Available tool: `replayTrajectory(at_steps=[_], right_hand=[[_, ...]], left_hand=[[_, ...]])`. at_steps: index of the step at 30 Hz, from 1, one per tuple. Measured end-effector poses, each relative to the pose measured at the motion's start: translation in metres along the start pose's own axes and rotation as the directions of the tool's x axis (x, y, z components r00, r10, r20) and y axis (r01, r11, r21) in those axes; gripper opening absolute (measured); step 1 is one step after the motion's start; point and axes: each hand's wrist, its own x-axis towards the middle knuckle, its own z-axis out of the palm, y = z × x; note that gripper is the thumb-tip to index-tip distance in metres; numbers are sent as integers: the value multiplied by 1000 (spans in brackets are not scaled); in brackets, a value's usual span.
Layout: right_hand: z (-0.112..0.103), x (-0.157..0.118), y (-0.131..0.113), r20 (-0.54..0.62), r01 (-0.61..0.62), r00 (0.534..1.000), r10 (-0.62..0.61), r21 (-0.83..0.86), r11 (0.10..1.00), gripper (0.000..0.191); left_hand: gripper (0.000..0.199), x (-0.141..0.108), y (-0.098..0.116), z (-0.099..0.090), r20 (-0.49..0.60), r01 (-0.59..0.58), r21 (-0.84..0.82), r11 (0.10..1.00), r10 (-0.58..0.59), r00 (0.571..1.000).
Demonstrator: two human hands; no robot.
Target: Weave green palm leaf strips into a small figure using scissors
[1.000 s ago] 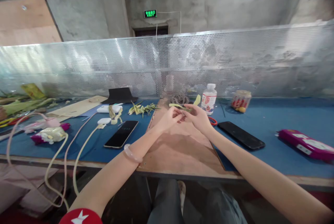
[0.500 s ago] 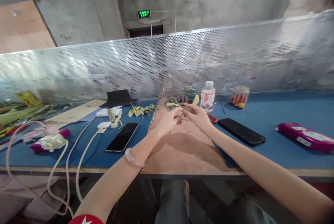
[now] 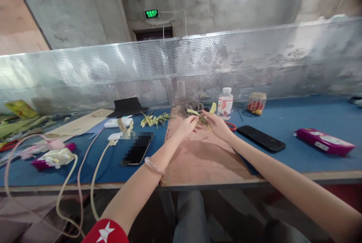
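Note:
Above the bare wooden strip of the bench, my left hand (image 3: 187,126) and my right hand (image 3: 217,124) meet with fingers closed. Between them they pinch a small sprig of pale yellow-green leaves (image 3: 213,107). One leaf tip sticks up by the right fingers, another points left over the left hand, and a thin stem hangs below. The fingers hide the middle of the sprig. Behind the hands lies a tangle of grey wire-like strands (image 3: 194,107). A red ring (image 3: 232,126) rests on the table by my right hand, near a white-capped bottle (image 3: 225,104).
Blue-covered bench (image 3: 296,114) runs both ways, backed by a perforated metal screen (image 3: 135,69). On the right are a jar (image 3: 256,103), a black phone (image 3: 261,138) and a purple packet (image 3: 324,142). Left are leaf sprigs (image 3: 155,120), another phone (image 3: 138,150) and trailing cables (image 3: 97,177).
The view has shifted slightly. My hands stay together on the leaf sprig, with the leaf on the left showing shorter and my fingers slightly rearranged.

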Motion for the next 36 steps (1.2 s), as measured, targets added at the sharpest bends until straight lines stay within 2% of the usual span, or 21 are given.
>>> replayTrajectory(at_steps=[2,7,10,14,19,22,24,29,36], right_hand=[[2,1,2,8,20,1000,-19,-20,1000,44],[12,12,-3,54,10,999,-5,-77,997,42],[24,20,-10,31,-1,1000,4,-98,995,39],[39,23,-14,-48,-33,998,28,-108,994,36],[39,14,-9,-98,-57,994,52,-53,997,38],[35,9,-7,-70,-59,996,59,-1,998,45],[35,9,-8,-35,-61,997,63,57,997,48],[36,11,-9,73,-139,990,120,361,922,61],[26,9,-10,178,-169,978,109,371,913,76]], left_hand=[[34,0,0,-3,26,-13,32,999,12,1000],[27,2,-9,-18,9,-171,161,972,172,985],[33,6,-20,-28,-41,-161,70,985,164,986],[37,9,-28,-33,-72,-163,29,986,165,984],[29,12,-29,-30,-108,-206,32,978,209,972],[32,12,-24,-26,-136,-196,5,981,195,971],[31,10,-19,-23,-208,-164,-19,986,156,966],[26,3,-7,-20,-242,-97,-62,993,79,967],[25,0,-2,-19,-260,-81,-70,994,60,964]])
